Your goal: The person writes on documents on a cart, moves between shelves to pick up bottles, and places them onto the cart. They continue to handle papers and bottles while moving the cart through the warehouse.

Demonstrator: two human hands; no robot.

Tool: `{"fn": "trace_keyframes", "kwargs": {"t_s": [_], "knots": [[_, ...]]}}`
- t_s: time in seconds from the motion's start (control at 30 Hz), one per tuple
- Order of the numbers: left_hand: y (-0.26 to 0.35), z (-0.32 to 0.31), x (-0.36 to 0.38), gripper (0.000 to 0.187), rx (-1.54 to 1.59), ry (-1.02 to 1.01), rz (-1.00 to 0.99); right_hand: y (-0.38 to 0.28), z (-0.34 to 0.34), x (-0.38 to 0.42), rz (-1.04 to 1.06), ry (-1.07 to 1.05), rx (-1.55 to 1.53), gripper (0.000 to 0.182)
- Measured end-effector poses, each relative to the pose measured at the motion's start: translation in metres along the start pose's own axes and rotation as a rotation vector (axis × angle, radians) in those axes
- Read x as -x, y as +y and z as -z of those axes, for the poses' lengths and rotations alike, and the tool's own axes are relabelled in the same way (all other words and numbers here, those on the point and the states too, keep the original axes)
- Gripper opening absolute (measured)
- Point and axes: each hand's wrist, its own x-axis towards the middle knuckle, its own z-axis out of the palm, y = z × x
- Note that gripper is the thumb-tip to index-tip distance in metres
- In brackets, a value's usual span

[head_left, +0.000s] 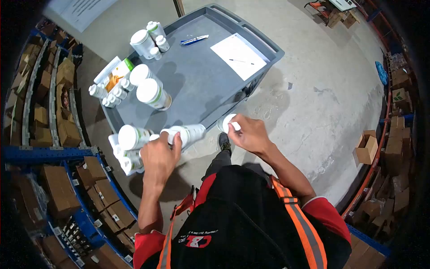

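Note:
My left hand (160, 154) is closed around the neck end of a white plastic bottle (193, 133), which lies tilted sideways over the cart's near edge. My right hand (251, 133) pinches a white round lid (229, 122), held apart from the bottle, to its right. Beside my left hand, white bottles and tubs crowd the cart's near left corner, among them a large white tub (130, 137). Farther up the grey cart (192, 67) stand two more large tubs, one of them a green-banded tub (150, 92).
Small bottles (114, 96) and a green-and-orange box (118, 74) line the cart's left side. A blue box cutter (195, 40), a paper sheet (233, 51) and a pen (242, 61) lie on it. Shelves of cardboard boxes (60, 188) flank both sides. An open carton (366, 147) is at right.

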Motion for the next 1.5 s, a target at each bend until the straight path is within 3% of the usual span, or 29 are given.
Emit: {"fn": "trace_keyframes", "kwargs": {"t_s": [0.23, 0.47, 0.57, 0.6, 0.73, 0.8, 0.87, 0.9, 0.97, 1.0, 1.03, 1.07, 1.1, 1.13, 1.17, 1.2, 1.27, 1.3, 1.4, 1.5], "knots": [[-0.052, -0.038, -0.185, 0.047, -0.242, -0.053, 0.102, 0.061, -0.072, -0.146, 0.091, -0.125, -0.147, 0.019], [-0.098, -0.084, -0.297, 0.057, -0.4, -0.215, 0.299, 0.081, -0.192, -0.242, 0.157, -0.299, -0.257, 0.025], [-0.135, -0.109, -0.327, 0.061, -0.357, -0.478, 0.447, 0.081, -0.234, -0.26, 0.058, -0.475, -0.378, 0.025], [-0.136, -0.106, -0.339, 0.063, -0.271, -0.492, 0.553, 0.078, -0.247, -0.262, 0.079, -0.465, -0.445, 0.027], [-0.149, -0.111, -0.37, 0.071, -0.33, -0.567, 0.625, 0.076, -0.283, -0.278, 0.209, -0.464, -0.587, 0.031], [-0.155, -0.117, -0.375, 0.073, -0.356, -0.523, 0.668, 0.078, -0.288, -0.281, 0.23, -0.487, -0.599, 0.034], [-0.142, -0.109, -0.368, 0.071, -0.35, -0.504, 0.718, 0.079, -0.267, -0.291, 0.149, -0.653, -0.507, 0.032], [-0.12, -0.102, -0.362, 0.075, -0.421, -0.397, 0.734, 0.081, -0.259, -0.293, 0.123, -0.734, -0.453, 0.031], [-0.081, -0.093, -0.328, 0.061, -0.335, 0.109, 0.638, 0.087, -0.257, -0.283, 0.196, -0.611, -0.433, 0.042], [-0.063, -0.093, -0.299, 0.049, -0.226, 0.34, 0.531, 0.094, -0.252, -0.27, 0.116, -0.551, -0.573, 0.046], [-0.043, -0.093, -0.263, 0.039, -0.137, 0.578, 0.422, 0.085, -0.233, -0.271, 0.106, -0.519, -0.475, 0.046], [-0.01, -0.089, -0.223, 0.024, -0.031, 0.616, 0.543, 0.072, -0.216, -0.271, 0.12, -0.491, -0.389, 0.047], [0.009, -0.094, -0.177, 0.027, 0.121, 0.771, 0.491, 0.064, -0.218, -0.257, 0.235, -0.243, -0.591, 0.048], [0.028, -0.104, -0.119, 0.026, 0.22, 0.767, 0.558, 0.033, -0.2, -0.241, 0.164, -0.245, -0.514, 0.047], [0.052, -0.101, -0.069, 0.023, 0.202, 0.764, 0.643, -0.002, -0.186, -0.223, 0.25, -0.151, -0.619, 0.037], [0.082, -0.091, -0.019, 0.02, 0.278, 0.684, 0.928, -0.037, -0.177, -0.198, 0.386, -0.124, -0.718, 0.029], [0.108, -0.089, 0.097, 0.026, 0.322, 0.61, 1.175, -0.102, -0.171, -0.13, 0.677, -0.25, -0.877, 0.02], [0.112, -0.083, 0.157, 0.027, 0.276, 0.669, 1.29, -0.138, -0.174, -0.09, 0.817, -0.294, -0.964, 0.016], [0.14, -0.097, 0.331, 0.032, 0.176, 0.82, 1.592, -0.231, -0.196, 0.044, 1.032, -0.62, -1.185, 0.009], [0.162, -0.066, 0.456, 0.035, 0.064, 0.93, 1.906, -0.309, -0.201, 0.171, 1.148, -0.988, -1.248, 0.005]]}}
